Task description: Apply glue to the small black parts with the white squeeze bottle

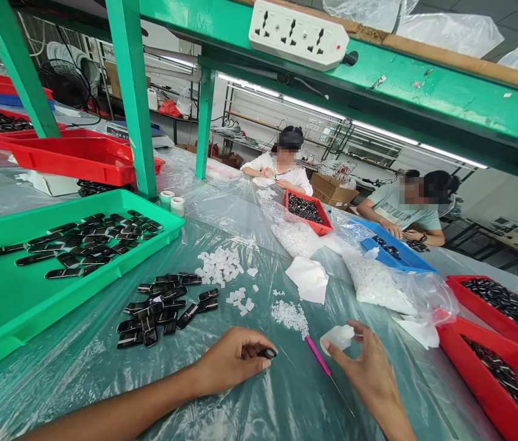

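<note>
My left hand (240, 360) is closed around a small black plastic piece (267, 353), one end of it showing past the fingertips. A small translucent bottle (338, 339) is tilted between the thumb and fingers of my right hand (371, 361). Just left of the bottle, a pink-handled tool with a thin metal shaft (318, 355) lies on the table. Beyond my hands are a heap of tiny white pieces (290, 317) and a pile of larger white pieces (219, 266). Several flat black pieces (151, 312) are piled beyond my left forearm.
A green tray (79, 294) with black pieces stands at left. Red trays (461, 337) edge the right side. Plastic bags of white pieces (378, 285) and white paper (307, 278) lie ahead. A green frame with a power strip (298, 33) crosses above. Two people sit opposite.
</note>
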Demonstrator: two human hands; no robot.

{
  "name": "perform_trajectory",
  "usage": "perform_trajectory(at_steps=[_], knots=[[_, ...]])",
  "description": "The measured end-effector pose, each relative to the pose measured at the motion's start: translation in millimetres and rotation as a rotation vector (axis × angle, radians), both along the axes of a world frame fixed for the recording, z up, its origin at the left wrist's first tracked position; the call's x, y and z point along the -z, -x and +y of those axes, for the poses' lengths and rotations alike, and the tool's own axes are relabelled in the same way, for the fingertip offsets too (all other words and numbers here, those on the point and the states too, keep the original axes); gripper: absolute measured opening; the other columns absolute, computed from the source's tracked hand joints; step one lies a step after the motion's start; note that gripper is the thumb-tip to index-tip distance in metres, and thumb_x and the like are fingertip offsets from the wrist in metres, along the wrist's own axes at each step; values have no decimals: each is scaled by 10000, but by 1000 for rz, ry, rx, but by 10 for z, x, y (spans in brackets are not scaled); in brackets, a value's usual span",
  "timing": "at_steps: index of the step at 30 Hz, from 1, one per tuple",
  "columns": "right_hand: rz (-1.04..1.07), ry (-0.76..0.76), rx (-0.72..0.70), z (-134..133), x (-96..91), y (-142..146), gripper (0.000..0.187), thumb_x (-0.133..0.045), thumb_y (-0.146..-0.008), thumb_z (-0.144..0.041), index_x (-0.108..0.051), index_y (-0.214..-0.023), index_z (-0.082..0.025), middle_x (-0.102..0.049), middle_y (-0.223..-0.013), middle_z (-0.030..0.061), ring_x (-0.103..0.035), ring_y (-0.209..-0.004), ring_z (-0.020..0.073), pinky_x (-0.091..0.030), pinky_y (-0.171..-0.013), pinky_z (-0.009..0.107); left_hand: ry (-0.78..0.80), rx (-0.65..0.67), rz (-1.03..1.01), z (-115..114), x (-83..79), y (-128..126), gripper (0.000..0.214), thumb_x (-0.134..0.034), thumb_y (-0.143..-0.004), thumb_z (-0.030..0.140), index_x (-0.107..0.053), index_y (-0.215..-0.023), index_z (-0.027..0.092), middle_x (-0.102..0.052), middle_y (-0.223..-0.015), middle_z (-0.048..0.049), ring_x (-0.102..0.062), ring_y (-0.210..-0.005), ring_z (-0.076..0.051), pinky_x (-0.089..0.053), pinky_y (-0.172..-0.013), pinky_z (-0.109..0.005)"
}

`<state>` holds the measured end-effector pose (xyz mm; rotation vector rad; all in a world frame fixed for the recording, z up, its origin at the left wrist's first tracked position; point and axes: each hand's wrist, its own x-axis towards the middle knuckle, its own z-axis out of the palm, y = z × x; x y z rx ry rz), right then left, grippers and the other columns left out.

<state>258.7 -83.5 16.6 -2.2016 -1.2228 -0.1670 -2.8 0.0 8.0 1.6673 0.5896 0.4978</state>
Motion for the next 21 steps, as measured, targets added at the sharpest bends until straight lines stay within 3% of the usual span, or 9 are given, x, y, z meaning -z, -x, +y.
perform_trajectory(at_steps=[2, 4, 7, 10, 13, 18, 21], knots=[[-52, -68, -12, -61, -93, 60, 545, -622, -624, -616, -542, -970, -203, -608, -824, 51, -579, -720, 222, -418, -568, 292, -2, -5, -9, 4, 21, -2, 241, -564, -803, 254, -683, -979, 141, -663, -877, -72, -552, -724, -161, -429, -623, -222], [-71, -99, -87, -125, -155, 142, 383, -543, -724, -590, -545, -825, -220, -577, -702, 10, -545, -603, 174, -409, -556, 265, -1, -5, -7, 12, 36, -5, 248, -560, -808, 268, -681, -988, 146, -664, -875, -72, -555, -724, -164, -429, -616, -221], [-117, 174, -217, -169, -151, 274, 307, -452, -836, -478, -580, -676, -250, -589, -607, -19, -553, -513, 150, -378, -510, 243, -18, -15, 6, 22, 40, -8, 245, -562, -811, 280, -683, -987, 159, -664, -874, -67, -563, -735, -168, -433, -616, -220], [-230, 499, -226, -135, -60, 364, 239, -447, -867, -341, -651, -768, -265, -670, -745, 7, -649, -624, 207, -366, -489, 257, -41, -22, 12, 20, 33, -15, 229, -571, -806, 275, -688, -970, 165, -667, -891, -67, -580, -767, -178, -445, -642, -226], [-321, 615, -236, -83, 24, 397, 251, -422, -875, -221, -661, -798, -227, -678, -815, 37, -670, -675, 233, -381, -494, 271, -50, -8, 26, 10, 35, -24, 215, -570, -808, 269, -693, -952, 168, -673, -866, -62, -590, -769, -180, -451, -646, -226], [-318, 561, -216, -79, -1, 413, 234, -442, -851, -207, -639, -725, -218, -681, -734, 28, -661, -620, 221, -382, -477, 262, -85, -1, 39, -3, 47, -38, 206, -576, -801, 249, -695, -952, 174, -684, -858, -53, -604, -767, -174, -456, -652, -218], [-105, 284, -254, -127, -68, 454, 170, -494, -830, -299, -628, -757, -225, -634, -589, -7, -604, -496, 171, -397, -464, 244, -92, 16, 34, -11, 38, -35, 210, -566, -806, 243, -692, -962, 182, -691, -886, -53, -614, -772, -172, -465, -655, -214]])
